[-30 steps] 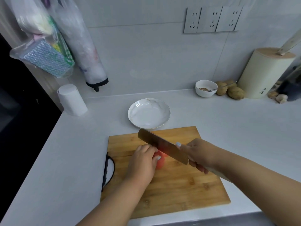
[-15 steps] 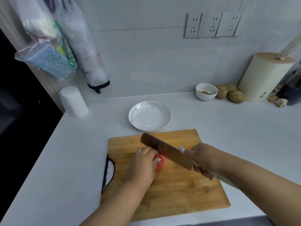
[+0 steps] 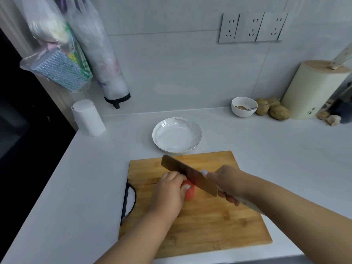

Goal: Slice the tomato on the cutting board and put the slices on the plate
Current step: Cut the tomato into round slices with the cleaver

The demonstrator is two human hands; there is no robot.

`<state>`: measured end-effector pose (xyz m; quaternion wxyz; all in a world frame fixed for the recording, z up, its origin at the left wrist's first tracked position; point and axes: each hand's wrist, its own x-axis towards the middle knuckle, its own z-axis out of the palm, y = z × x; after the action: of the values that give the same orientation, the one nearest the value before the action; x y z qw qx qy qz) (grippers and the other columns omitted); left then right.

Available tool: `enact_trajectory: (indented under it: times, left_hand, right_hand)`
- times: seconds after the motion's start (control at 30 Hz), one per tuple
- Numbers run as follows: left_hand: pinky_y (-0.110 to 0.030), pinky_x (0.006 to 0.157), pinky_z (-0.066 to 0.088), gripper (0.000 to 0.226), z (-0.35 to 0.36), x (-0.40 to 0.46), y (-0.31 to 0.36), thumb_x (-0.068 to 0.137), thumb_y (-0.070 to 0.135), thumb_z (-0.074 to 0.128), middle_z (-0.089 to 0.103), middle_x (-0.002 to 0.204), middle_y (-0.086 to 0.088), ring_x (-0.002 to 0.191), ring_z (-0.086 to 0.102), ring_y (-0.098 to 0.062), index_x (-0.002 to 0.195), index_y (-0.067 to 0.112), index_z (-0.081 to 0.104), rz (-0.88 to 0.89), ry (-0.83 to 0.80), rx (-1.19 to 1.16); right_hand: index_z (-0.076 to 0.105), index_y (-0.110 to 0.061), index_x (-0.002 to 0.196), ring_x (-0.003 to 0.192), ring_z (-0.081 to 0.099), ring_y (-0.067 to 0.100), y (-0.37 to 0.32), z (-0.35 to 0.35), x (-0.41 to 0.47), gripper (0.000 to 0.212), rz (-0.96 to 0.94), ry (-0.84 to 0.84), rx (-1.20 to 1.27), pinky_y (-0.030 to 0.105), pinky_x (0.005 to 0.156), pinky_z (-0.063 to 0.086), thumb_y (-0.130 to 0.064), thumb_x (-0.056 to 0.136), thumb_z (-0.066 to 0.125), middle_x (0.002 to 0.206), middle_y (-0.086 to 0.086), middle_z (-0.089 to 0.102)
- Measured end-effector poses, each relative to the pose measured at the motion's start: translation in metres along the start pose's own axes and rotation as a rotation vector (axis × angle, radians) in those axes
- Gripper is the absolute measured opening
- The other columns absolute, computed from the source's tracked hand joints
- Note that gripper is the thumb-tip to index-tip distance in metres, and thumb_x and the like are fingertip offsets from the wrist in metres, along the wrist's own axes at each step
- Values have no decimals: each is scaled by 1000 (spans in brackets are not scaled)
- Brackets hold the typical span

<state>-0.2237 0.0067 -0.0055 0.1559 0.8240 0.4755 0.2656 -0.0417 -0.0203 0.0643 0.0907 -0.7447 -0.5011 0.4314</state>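
A red tomato lies on the wooden cutting board, mostly covered by my left hand, which presses it down from the left with curled fingers. My right hand grips the pale handle of a broad cleaver. Its blade runs diagonally from upper left to lower right, resting against the right side of the tomato and my left knuckles. A white plate with nothing on it sits just behind the board.
A white paper roll stands at the back left, with plastic bags hanging above it. At the back right are a small white bowl, potatoes and a cream knife block. The counter's left edge drops into darkness.
The view has shifted slightly downward. Both hands and the cleaver stay at the tomato, the blade sitting a little lower against it.
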Motion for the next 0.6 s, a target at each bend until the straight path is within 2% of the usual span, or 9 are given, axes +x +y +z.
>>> enact_trajectory:
  times: [0.17, 0.3, 0.43, 0.6]
  left_hand:
    - [-19, 87, 36, 22, 0, 0, 0, 92, 28, 55, 56, 110, 8, 105, 44, -10, 111, 19, 62, -5, -3, -4]
    - [-19, 84, 37, 21, 0, 0, 0, 91, 27, 57, 57, 108, 8, 103, 45, -10, 109, 19, 63, 0, 11, -5]
    - [-24, 79, 43, 15, 2, -1, -2, 87, 23, 62, 60, 100, 5, 96, 50, -14, 100, 16, 65, 20, 15, 2]
    - [-27, 76, 45, 13, 4, -1, -4, 84, 20, 66, 60, 96, 4, 92, 52, -16, 96, 15, 66, 22, 27, 6]
  right_hand:
    - [64, -4, 72, 43, 46, 23, 12, -4, -5, 69, 27, -35, -15, 27, 50, 41, -66, 87, 37, 61, 14, 57]
    - [56, -9, 63, 49, 51, 25, 0, 9, 7, 66, 9, -27, -47, 29, 53, 45, -68, 85, 36, 60, 13, 58]
    - [47, -7, 56, 37, 46, 22, -15, 22, 15, 65, -4, -24, -43, 25, 46, 42, -59, 92, 36, 39, 5, 49]
    - [49, -6, 55, 36, 47, 21, -14, 32, 18, 68, -38, 0, -39, 26, 48, 46, -61, 92, 34, 43, 7, 50]
